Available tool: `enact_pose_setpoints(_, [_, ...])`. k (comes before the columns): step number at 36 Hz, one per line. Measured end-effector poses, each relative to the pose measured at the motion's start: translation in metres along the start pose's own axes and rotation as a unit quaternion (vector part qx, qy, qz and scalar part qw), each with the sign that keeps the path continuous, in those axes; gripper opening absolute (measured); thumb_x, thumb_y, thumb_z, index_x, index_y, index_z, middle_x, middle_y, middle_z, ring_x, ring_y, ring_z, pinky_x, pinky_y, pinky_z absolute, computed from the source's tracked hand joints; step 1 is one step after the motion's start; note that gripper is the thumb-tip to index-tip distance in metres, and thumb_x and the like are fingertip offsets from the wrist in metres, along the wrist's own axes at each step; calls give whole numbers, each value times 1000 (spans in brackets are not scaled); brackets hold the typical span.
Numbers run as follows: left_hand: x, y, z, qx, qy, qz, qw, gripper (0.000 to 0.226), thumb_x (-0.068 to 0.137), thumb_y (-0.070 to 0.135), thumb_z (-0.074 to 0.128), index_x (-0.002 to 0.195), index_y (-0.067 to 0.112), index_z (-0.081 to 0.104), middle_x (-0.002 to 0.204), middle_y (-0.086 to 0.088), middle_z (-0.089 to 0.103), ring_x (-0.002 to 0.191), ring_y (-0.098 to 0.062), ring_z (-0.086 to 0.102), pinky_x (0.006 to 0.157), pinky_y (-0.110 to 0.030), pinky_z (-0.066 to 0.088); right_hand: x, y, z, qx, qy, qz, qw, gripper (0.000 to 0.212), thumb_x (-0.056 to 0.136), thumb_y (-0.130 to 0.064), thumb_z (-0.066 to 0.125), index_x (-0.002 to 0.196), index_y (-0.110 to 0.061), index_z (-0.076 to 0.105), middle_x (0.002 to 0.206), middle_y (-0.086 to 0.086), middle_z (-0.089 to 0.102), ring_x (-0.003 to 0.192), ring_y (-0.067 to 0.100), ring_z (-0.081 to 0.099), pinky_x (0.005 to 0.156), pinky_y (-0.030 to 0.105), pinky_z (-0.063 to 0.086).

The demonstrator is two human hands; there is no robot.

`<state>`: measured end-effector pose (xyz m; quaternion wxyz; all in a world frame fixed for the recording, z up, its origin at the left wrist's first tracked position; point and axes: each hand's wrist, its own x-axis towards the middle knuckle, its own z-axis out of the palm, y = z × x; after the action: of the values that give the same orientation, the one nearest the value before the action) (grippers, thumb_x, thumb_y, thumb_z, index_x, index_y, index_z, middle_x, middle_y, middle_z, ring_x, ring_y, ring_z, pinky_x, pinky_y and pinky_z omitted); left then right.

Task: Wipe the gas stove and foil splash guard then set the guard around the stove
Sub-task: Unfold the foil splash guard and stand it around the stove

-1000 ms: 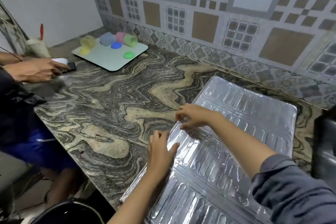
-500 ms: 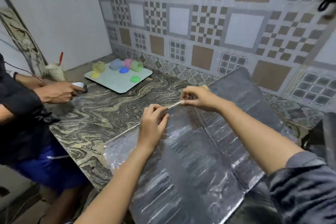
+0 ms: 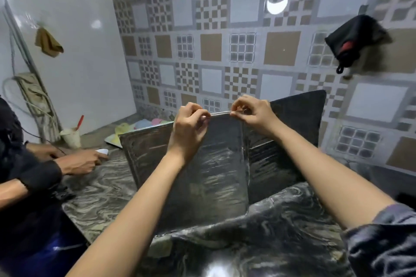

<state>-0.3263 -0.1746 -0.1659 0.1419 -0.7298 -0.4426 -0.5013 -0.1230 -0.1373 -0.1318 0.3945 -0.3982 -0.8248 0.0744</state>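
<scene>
**Op:** Countertop [image 3: 101, 189] first: marbled stone against a tiled wall [image 3: 225, 51], a second person seated at the left edge. I see no stove from here. It may sit off to the right, out of view.

**Log:** So the wiping?

**Op:** I can't confirm any of it. No cloth in my hands, none on the stone nearby; only a brown rag [image 3: 48, 44] hanging on the far wall. My guess is the wiping is either finished or skipped, and I'm into the placing step.

**Log:** Where's the guard?

**Op:** Foil guard [image 3: 202, 175] is upright in the middle of the countertop, lower edge down near the stone, right panel [image 3: 292, 137] angled back along a fold toward the wall. Shiny face looks streaky, but that could be reflection.

**Log:** Hands?

**Op:** Left hand [image 3: 186, 128] closed in a pinch on the guard's top edge; right hand [image 3: 252, 114] pinching the same edge just beside it, a short strip of rim showing between them.

**Log:** Remaining?

**Op:** Carrying it to the stove and folding it around. Thin foil; I judge it creases easily.
</scene>
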Motion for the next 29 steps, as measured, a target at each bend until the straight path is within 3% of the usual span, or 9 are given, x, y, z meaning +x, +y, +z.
enact_pose_setpoints(5, [5,-1,7,12,-29,-8,999,7,79,2,67,86,3,68,85,-13,60,82,-30,55,74,-37,46,-9,3,6,5,9,23,1000,5,84,-33,63,81,-33,59,82,-16,57,84,12,59,93,55,43])
enact_pose_setpoints(12, [-2,-12,21,-3,-76,-10,997,8,84,4,60,89,5,67,90,-12,60,89,-30,54,79,-40,46,-17,13,14,7,-27,95,995,5,86,-34,61,81,-35,62,87,-15,61,88,12,60,99,56,38])
enact_pose_setpoints(14, [0,-15,22,-10,-81,-9,997,9,85,4,60,91,5,67,91,-12,60,90,-29,53,79,-37,43,-14,13,11,21,-37,108,993,7,87,-30,60,82,-34,64,88,-14,63,86,9,59,96,47,42])
enact_pose_setpoints(17, [4,-20,22,-25,-100,3,995,9,85,4,61,91,5,67,91,-12,60,89,-28,52,78,-34,41,-10,10,6,50,-71,131,988,8,90,-24,58,92,-21,65,90,-6,62,82,5,55,80,26,43])
enact_pose_setpoints(20, [8,-25,20,-44,-124,17,991,8,84,5,63,91,5,67,90,-12,59,88,-27,52,78,-28,40,-4,9,4,64,-85,152,983,10,90,-25,58,93,-20,66,89,-6,63,83,7,55,76,22,41])
enact_pose_setpoints(23, [10,-26,15,-54,-148,37,987,6,83,4,64,89,5,66,89,-11,58,86,-26,52,76,-23,36,0,12,6,45,-68,166,983,9,89,-26,59,89,-22,66,87,-8,63,86,9,56,85,30,44])
enact_pose_setpoints(26, [10,-25,7,-47,-157,65,984,5,81,4,65,86,6,65,87,-10,59,81,-28,54,73,-30,42,2,13,11,4,-43,178,983,8,89,-31,57,85,-28,64,88,-9,64,91,13,58,98,47,41])
enact_pose_setpoints(29, [6,-25,-2,-22,-153,80,985,9,81,6,66,88,9,63,87,-8,60,80,-26,54,71,-38,47,4,14,17,-18,-15,181,983,8,90,-31,56,86,-29,63,90,-7,66,92,15,57,102,52,36])
